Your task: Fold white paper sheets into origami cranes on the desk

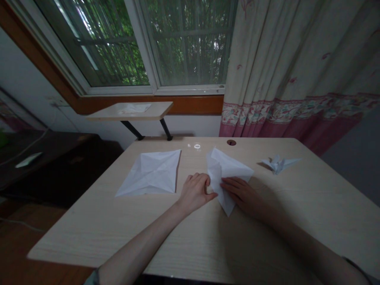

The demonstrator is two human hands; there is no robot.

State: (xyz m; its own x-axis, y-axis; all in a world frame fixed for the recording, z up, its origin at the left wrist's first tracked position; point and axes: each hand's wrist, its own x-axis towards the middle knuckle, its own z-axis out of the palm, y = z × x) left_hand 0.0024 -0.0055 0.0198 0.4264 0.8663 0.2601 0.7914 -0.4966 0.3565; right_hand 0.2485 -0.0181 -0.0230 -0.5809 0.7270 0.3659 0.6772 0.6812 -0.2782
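Note:
A partly folded sheet of white paper (233, 166) lies on the table, one point towards me and a flap lying along its left side. My left hand (194, 192) is at the paper's left edge, its fingers curled and its thumb on the lower part of that edge. Flat on the paper's lower right part rests my right hand (242, 194), fingers stretched out side by side and partly hiding the sheet. To the left lies a creased white paper square (154, 172). A folded paper crane (278, 163) sits on the right.
The pale wooden table (124, 233) has a round cable hole (231, 142) near its back edge. A small raised shelf (113, 113) on black legs stands at the back left, with white paper (138, 108) on it. Behind are a window and a curtain (261, 79).

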